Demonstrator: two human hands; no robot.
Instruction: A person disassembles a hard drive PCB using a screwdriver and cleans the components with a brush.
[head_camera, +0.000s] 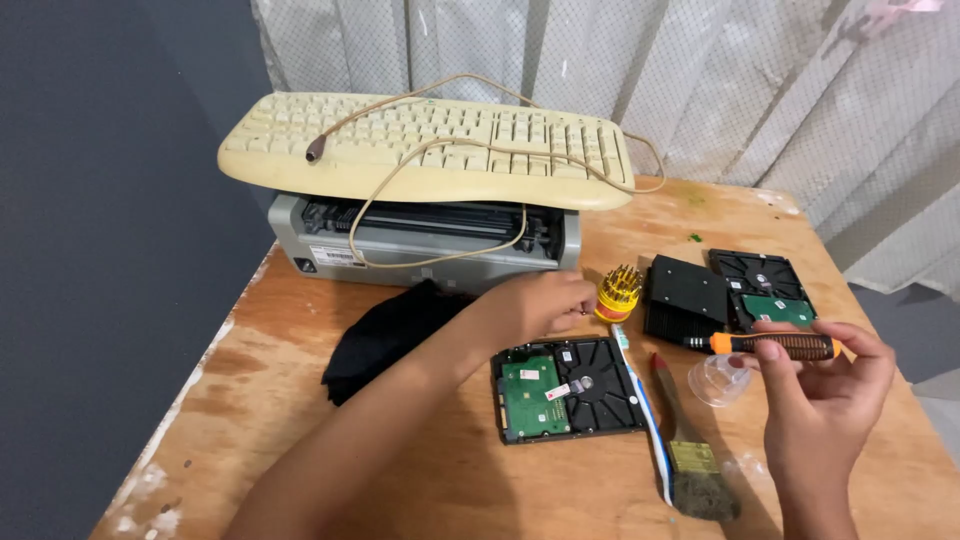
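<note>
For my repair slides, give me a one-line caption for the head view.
Left hand at yellow bit holder, right hand holding screwdriver above hard drive.

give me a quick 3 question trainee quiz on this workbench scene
1. True or false: the keyboard lies flat on the wooden table.
2. What does the right hand hold?
A. paintbrush
B. screwdriver
C. toothbrush
3. Which thing is the left hand reaching toward?

Key:
1. False; it rests on top of the grey printer.
2. B, the screwdriver with an orange and dark handle.
3. The round yellow bit holder, beside the hard drive lying circuit side up.
</note>
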